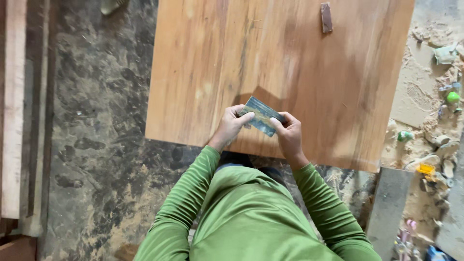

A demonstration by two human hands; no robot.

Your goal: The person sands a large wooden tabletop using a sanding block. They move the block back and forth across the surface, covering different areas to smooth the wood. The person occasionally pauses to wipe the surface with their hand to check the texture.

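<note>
Hands meet over the near edge of the wooden board: left hand and right hand each pinch an end of a worn sheet of sandpaper, fingers closed on it, held just above the wood. A small brown block lies at the board's far end; sawdust and litter lie to the right.

Two hands, the left hand and the right hand, are holding one sandpaper sheet; one wooden board is carrying one small block.
</note>
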